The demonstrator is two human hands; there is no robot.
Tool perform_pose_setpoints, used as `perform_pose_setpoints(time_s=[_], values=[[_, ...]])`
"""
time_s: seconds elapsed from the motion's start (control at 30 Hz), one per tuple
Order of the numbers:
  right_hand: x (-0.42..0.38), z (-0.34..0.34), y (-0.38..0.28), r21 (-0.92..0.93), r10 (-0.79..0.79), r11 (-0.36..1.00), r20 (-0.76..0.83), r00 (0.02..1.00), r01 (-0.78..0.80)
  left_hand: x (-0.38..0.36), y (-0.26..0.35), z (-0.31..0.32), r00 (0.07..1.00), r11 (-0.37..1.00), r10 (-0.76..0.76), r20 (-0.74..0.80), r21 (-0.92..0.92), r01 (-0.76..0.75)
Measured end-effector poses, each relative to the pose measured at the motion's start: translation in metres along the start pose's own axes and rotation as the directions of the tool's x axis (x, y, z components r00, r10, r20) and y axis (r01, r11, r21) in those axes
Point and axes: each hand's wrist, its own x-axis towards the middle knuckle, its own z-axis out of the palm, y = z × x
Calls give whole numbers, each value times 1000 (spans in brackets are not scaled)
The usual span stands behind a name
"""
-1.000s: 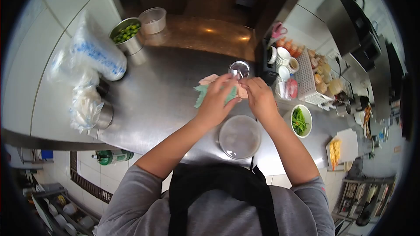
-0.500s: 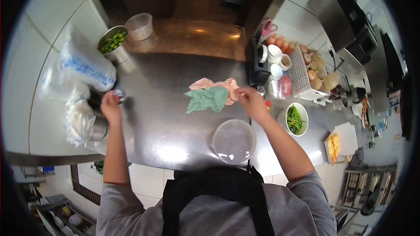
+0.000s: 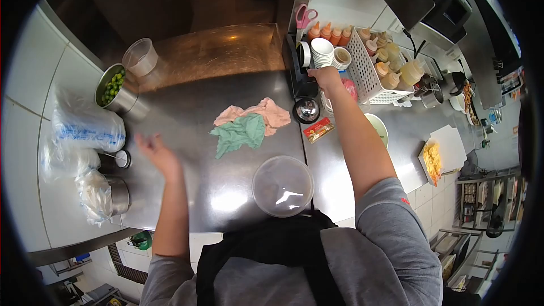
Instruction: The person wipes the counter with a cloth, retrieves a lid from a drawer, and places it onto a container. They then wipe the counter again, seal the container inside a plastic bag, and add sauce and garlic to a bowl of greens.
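Observation:
My left hand (image 3: 158,154) hovers above the steel counter (image 3: 187,192), fingers spread and nothing in them. To its left stand a dark container with a white round top (image 3: 122,159) and rolls of clear plastic bags (image 3: 88,124). My right hand (image 3: 326,77) reaches to the black holder (image 3: 304,84), its fingertips at the holder's edge; the undersides of the fingers are hidden, so I cannot tell whether they grip anything. White cups (image 3: 322,49) stand just behind it. A chrome bell (image 3: 306,109) and a small red packet (image 3: 319,130) lie nearer me.
Pink cloth (image 3: 272,114) and green cloth (image 3: 241,135) lie mid-counter, behind a round clear lid or container (image 3: 283,186). A steel pot of green fruit (image 3: 116,88) and a clear tub (image 3: 140,57) stand back left. At right are a bottle basket (image 3: 368,76), a white bowl (image 3: 378,126) and boxed food (image 3: 432,161).
My left hand has left the small container at left and opened, moving right. My right hand has gone from beside the pink cloth to the black holder. The view has shifted.

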Motion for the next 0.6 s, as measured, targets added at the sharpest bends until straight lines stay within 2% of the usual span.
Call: perform_pose_setpoints(time_s=[0.03, 0.07, 0.1, 0.13, 0.17, 0.2, 0.23, 0.27, 0.3, 0.37, 0.4, 0.47, 0.6], values=[[-20, -7, -6, 4, 6, 1000, -4, 1000, -6, -23, 22, 29, 979, 997, -2, 203, -70, 17], [-38, -13, -6, 102, -49, 994, 16, 999, 47, -45, 47, 55, 918, 990, 8, 398, -135, 49], [-58, -21, -8, 196, -112, 975, 31, 993, 104, -66, 73, 79, 838, 973, -71, 540, -145, 177], [-95, -34, -12, 215, -117, 971, 65, 991, 101, -84, 90, 102, 731, 944, -139, 668, -134, 302], [-133, -46, -5, 233, -120, 968, 100, 988, 94, -98, 94, 126, 585, 907, -132, 800, -142, 397], [-157, -52, 19, 155, -154, 978, 84, 985, 139, -109, 96, 153, 452, 853, -228, 862, -47, 520], [-184, -59, 41, 192, -142, 974, 99, 985, 121, -120, 95, 180, 301, 782, -307, 903, 59, 621], [-207, -64, 59, 227, -132, 968, 116, 984, 103, -133, 92, 208, 214, 759, -369, 904, 160, 631], [-222, -63, 70, 281, 35, 958, 103, 994, -63, -144, 91, 233, 126, 730, -429, 894, 261, 632], [-236, -60, 87, 377, 60, 921, 108, 992, -96, -162, 112, 265, 117, 778, -501, 857, 387, 496], [-237, -60, 88, 381, 61, 919, 101, 993, -95, -171, 113, 274, 113, 774, -506, 855, 393, 497], [-239, -62, 91, 387, 61, 917, 94, 994, -93, -182, 114, 287, 219, 822, -497, 839, 375, 428], [-245, -66, 101, 388, 34, 919, 119, 992, -78, -189, 93, 291, 255, 854, -441, 860, 315, 414]])
